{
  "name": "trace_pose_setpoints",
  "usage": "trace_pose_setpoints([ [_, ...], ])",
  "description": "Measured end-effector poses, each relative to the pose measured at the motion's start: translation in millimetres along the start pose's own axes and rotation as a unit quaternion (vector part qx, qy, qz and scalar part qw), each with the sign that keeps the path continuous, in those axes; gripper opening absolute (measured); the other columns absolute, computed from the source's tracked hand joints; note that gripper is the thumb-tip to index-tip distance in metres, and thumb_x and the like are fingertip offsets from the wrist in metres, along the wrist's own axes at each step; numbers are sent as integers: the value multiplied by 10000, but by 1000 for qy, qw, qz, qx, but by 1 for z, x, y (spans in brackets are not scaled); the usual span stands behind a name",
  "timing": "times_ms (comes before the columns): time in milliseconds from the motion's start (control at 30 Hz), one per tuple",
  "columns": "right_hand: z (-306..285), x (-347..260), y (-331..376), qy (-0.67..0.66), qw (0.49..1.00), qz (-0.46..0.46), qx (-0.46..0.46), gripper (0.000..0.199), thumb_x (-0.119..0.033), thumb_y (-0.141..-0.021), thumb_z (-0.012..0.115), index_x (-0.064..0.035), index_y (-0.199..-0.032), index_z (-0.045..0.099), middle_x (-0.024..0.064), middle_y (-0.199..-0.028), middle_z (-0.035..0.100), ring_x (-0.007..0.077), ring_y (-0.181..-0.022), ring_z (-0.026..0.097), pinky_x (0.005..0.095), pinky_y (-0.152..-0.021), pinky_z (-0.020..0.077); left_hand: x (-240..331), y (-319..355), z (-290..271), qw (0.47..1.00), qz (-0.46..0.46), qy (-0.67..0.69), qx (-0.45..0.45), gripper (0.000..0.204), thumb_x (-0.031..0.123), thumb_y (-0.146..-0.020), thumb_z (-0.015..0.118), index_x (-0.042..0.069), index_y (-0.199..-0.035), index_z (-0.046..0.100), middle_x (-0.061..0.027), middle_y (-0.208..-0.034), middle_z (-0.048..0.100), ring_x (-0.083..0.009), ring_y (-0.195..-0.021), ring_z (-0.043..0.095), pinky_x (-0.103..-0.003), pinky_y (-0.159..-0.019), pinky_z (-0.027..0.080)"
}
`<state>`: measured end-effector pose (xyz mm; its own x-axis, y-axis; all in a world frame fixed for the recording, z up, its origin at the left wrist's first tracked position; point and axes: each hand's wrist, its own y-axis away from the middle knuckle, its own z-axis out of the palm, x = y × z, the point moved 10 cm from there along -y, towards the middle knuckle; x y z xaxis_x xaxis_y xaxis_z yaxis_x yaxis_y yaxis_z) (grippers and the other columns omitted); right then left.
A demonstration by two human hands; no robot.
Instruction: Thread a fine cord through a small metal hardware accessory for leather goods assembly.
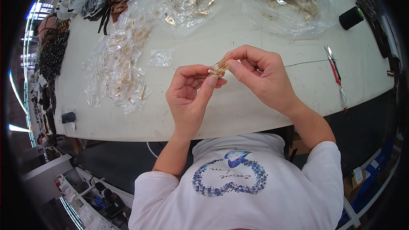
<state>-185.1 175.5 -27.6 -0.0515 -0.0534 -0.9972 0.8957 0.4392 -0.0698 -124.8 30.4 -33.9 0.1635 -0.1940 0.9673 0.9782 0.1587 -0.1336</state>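
Note:
Over the middle of the table, my left hand [187, 96] pinches a small bunch of slim gold-coloured metal pieces [220, 71] between thumb and fingers. My right hand [267, 76] meets it from the right, its thumb and forefinger closed at the far end of those pieces. A thin line shows between the fingertips, too fine to name. From behind my right hand a dark thread [306, 62] runs right towards red-handled scissors [333, 70] lying on the table. To the left of my hands lies a small clear plastic bag [161, 58].
A heap of small clear bags with gold pieces [121, 59] covers the table's left. Behind lie a plastic sheet with loose gold parts [189, 0] and a large bag of brownish items [294, 0]. A dark thread spool [351, 18] is far right; black straps [111, 2] lie far left.

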Motion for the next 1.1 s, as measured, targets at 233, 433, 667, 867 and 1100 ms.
trace_pose_setpoints([
  [233, 0, 2, 0, 16, 1000, -9, 1, 156, -138, -953, 639, -2, -977, 714, -91, -563, 326, 21, -538, 278, 243, -491, 235, -4, 0, -1, 1000, -2, 7, 11, 178, -36, -942, 633, -42, -1103, 556, -141, -1038, 668, -208, -906, 710, -314, -812, 595],
  [433, -1, 4, 0, 26, 1000, 1, 0, 160, -146, -952, 640, -5, -960, 713, -90, -559, 323, 23, -533, 277, 247, -488, 234, -4, 1, 0, 999, 5, -21, 25, 165, -17, -957, 610, -38, -1113, 558, -166, -999, 701, -217, -846, 717, -323, -759, 592],
  [667, 3, -2, -2, 1, 999, -23, -22, 161, -115, -975, 586, -14, -1048, 688, -70, -601, 360, 22, -568, 313, 242, -512, 259, -16, -2, -7, 994, -77, 72, 4, 128, 58, -979, 618, -10, -1079, 577, -149, -981, 704, -184, -855, 713, -288, -765, 577],
  [867, 6, -10, 3, 51, 998, -32, -26, 213, -51, -1020, 438, -13, -1092, 635, 16, -692, 506, 89, -615, 481, 263, -586, 402, -30, 2, -9, 942, -179, 284, 8, 142, 133, -1008, 585, 29, -1105, 583, -141, -980, 708, -151, -819, 701, -254, -759, 559],
  [1100, 20, -37, 7, 86, 990, -108, -10, 150, 39, -933, 574, -22, -1042, 656, 80, -895, 685, 151, -820, 677, 273, -728, 555, -17, 9, -10, 925, -180, 334, 2, 138, 114, -1004, 584, 30, -1113, 574, -145, -982, 708, -152, -824, 701, -256, -756, 566],
])
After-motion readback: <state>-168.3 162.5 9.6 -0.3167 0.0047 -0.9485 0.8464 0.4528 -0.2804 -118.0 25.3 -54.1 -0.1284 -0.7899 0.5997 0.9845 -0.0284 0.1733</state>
